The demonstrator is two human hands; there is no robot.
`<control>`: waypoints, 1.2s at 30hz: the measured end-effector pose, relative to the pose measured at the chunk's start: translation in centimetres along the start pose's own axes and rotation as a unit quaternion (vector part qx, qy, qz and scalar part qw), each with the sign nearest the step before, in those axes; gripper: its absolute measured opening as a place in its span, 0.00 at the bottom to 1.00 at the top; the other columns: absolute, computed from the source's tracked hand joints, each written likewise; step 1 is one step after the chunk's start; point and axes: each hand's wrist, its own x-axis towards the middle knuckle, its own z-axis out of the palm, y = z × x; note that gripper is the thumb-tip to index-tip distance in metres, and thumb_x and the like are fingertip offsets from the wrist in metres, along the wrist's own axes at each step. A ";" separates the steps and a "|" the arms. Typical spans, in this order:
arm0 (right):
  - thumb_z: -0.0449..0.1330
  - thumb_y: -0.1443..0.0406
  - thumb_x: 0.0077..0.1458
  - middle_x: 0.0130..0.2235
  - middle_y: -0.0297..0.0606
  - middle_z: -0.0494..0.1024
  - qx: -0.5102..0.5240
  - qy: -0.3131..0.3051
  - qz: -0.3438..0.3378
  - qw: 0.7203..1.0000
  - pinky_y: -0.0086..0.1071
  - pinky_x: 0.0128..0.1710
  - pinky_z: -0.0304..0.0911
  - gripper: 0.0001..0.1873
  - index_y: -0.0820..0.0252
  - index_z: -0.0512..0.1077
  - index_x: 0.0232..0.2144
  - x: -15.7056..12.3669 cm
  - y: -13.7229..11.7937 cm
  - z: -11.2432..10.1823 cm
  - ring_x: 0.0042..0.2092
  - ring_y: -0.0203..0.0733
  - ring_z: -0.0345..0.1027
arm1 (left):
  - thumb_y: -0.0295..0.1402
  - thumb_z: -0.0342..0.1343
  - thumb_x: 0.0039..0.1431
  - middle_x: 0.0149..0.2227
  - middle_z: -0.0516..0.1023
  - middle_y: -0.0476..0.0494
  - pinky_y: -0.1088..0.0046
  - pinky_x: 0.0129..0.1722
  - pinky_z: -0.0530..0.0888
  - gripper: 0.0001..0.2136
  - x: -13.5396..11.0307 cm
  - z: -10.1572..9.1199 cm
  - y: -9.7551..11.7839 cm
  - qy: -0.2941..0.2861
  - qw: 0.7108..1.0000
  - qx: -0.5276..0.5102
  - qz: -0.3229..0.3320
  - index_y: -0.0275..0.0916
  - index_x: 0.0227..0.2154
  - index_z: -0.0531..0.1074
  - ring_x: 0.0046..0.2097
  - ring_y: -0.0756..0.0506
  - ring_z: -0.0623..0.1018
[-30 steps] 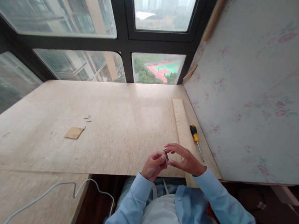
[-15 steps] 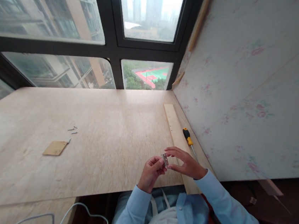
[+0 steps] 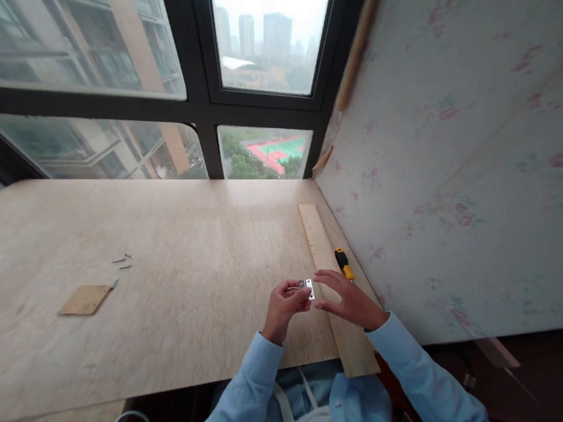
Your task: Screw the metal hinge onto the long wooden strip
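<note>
A small metal hinge (image 3: 310,288) with holes in its leaf is pinched between the thumb and fingers of my left hand (image 3: 286,306), above the tabletop. Just to its right is my right hand (image 3: 346,300), thumb and fingers apart around a gap, with nothing visible in it. Beneath my right hand and forearm runs a long wooden plank (image 3: 317,234) with small dark holes near its left edge. Beyond that hand lies a black-and-yellow screwdriver (image 3: 344,263), its shaft mostly hidden by the hand.
A thin square wooden piece (image 3: 85,299) lies at the left, with a screw (image 3: 114,282) at its corner. Several loose screws (image 3: 125,266) lie behind it. The papered wall (image 3: 440,187) bounds the right side, the window frame (image 3: 205,118) the back. A white cable (image 3: 147,420) hangs front left.
The hinge has turned in my left hand, so its bright leaf now faces me more. My right fingers have come slightly away from it. The whole view has shifted a little.
</note>
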 end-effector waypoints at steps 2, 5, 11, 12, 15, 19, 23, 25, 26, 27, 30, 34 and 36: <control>0.64 0.54 0.52 0.59 0.52 0.66 -0.048 -0.014 0.028 0.998 0.51 0.59 0.59 0.31 0.58 0.65 0.56 -0.6 1.5 0.8 0.62 0.54 0.59 | 0.39 0.72 0.38 0.26 0.79 0.43 0.74 0.28 0.75 0.22 1.4 -0.1 0.3 0.018 1.000 0.021 0.014 0.32 0.33 0.71 0.25 0.50 0.77; 0.68 0.54 0.45 0.63 0.59 0.59 -0.108 -0.050 0.052 0.992 0.57 0.60 0.54 0.38 0.61 0.65 0.57 -1.8 3.5 2.5 0.65 0.61 0.51 | 0.40 0.72 0.38 0.27 0.79 0.42 0.73 0.27 0.76 0.22 4.1 -0.2 0.9 0.041 0.997 0.051 0.040 0.32 0.32 0.71 0.25 0.48 0.78; 0.59 0.69 0.50 0.68 0.55 0.49 -0.161 -0.015 0.038 0.986 0.59 0.63 0.47 0.39 0.62 0.54 0.64 -3.9 3.9 5.1 0.69 0.59 0.37 | 0.39 0.72 0.38 0.25 0.77 0.44 0.72 0.26 0.77 0.19 10.2 0.5 1.5 0.051 0.994 0.082 0.058 0.33 0.28 0.71 0.24 0.48 0.78; 0.57 0.70 0.51 0.68 0.54 0.48 -0.160 -0.004 0.032 0.987 0.59 0.63 0.46 0.39 0.61 0.52 0.65 -4.1 3.7 5.2 0.69 0.58 0.36 | 0.38 0.72 0.38 0.24 0.77 0.44 0.71 0.26 0.77 0.19 10.9 0.6 1.5 0.046 0.994 0.082 0.057 0.33 0.28 0.71 0.24 0.48 0.78; 0.55 0.71 0.52 0.69 0.50 0.47 -0.150 0.009 0.025 0.988 0.59 0.63 0.47 0.40 0.59 0.49 0.66 -4.6 3.4 5.2 0.69 0.57 0.36 | 0.37 0.72 0.38 0.24 0.77 0.45 0.71 0.27 0.77 0.18 12.5 1.0 1.2 0.024 0.995 0.082 0.054 0.33 0.28 0.70 0.24 0.48 0.78; 0.55 0.71 0.54 0.69 0.48 0.46 -0.123 -0.011 0.026 0.992 0.58 0.63 0.48 0.39 0.57 0.49 0.66 -5.1 3.7 4.7 0.69 0.56 0.37 | 0.36 0.72 0.39 0.24 0.77 0.46 0.72 0.26 0.77 0.20 13.5 1.0 0.8 0.015 0.995 0.084 0.048 0.34 0.33 0.70 0.24 0.48 0.78; 0.59 0.63 0.56 0.69 0.47 0.48 -0.068 -0.037 0.025 0.997 0.58 0.63 0.50 0.36 0.55 0.53 0.65 -5.2 4.6 3.7 0.69 0.57 0.39 | 0.33 0.70 0.41 0.24 0.77 0.47 0.72 0.26 0.76 0.22 14.2 1.0 0.6 0.013 0.994 0.092 0.048 0.35 0.38 0.69 0.25 0.46 0.79; 0.59 0.59 0.57 0.68 0.47 0.52 -0.027 -0.039 0.036 0.998 0.56 0.62 0.53 0.34 0.55 0.56 0.64 -4.7 5.0 2.9 0.68 0.56 0.44 | 0.33 0.70 0.42 0.25 0.78 0.45 0.72 0.26 0.76 0.20 14.5 1.0 0.4 0.011 0.994 0.100 0.046 0.35 0.37 0.69 0.26 0.46 0.79; 0.59 0.58 0.57 0.67 0.47 0.55 -0.004 -0.034 0.048 0.998 0.55 0.62 0.54 0.33 0.55 0.57 0.63 -4.2 5.3 2.4 0.67 0.55 0.47 | 0.33 0.69 0.43 0.26 0.78 0.44 0.73 0.26 0.76 0.19 14.6 1.0 0.3 0.013 0.993 0.106 0.044 0.35 0.37 0.70 0.26 0.46 0.79; 0.58 0.58 0.58 0.66 0.46 0.58 0.018 -0.023 0.062 0.998 0.53 0.62 0.56 0.32 0.54 0.58 0.63 -3.5 5.5 1.9 0.66 0.53 0.51 | 0.32 0.69 0.43 0.25 0.78 0.44 0.73 0.25 0.75 0.18 14.8 1.1 0.2 0.018 0.993 0.113 0.042 0.35 0.36 0.70 0.26 0.46 0.79; 0.57 0.59 0.60 0.62 0.44 0.65 0.068 0.021 0.087 0.994 0.49 0.61 0.59 0.27 0.53 0.61 0.61 -0.5 6.5 0.7 0.63 0.49 0.58 | 0.31 0.69 0.42 0.25 0.78 0.45 0.74 0.24 0.74 0.16 15.1 1.1 -0.3 0.041 0.987 0.144 0.051 0.34 0.35 0.72 0.25 0.47 0.78; 0.57 0.61 0.59 0.59 0.43 0.69 0.073 0.073 0.071 0.992 0.50 0.61 0.58 0.23 0.52 0.66 0.56 4.3 8.7 0.7 0.61 0.48 0.61 | 0.28 0.68 0.41 0.23 0.77 0.48 0.78 0.22 0.71 0.15 15.4 1.0 -0.7 0.054 0.975 0.191 0.097 0.36 0.35 0.74 0.24 0.48 0.77; 0.58 0.62 0.57 0.59 0.45 0.68 0.045 0.084 0.063 0.993 0.50 0.61 0.58 0.22 0.53 0.68 0.55 6.1 9.9 1.2 0.60 0.49 0.61 | 0.28 0.67 0.41 0.22 0.76 0.50 0.78 0.21 0.70 0.16 15.3 0.9 -0.8 0.056 0.971 0.205 0.113 0.36 0.35 0.73 0.22 0.49 0.75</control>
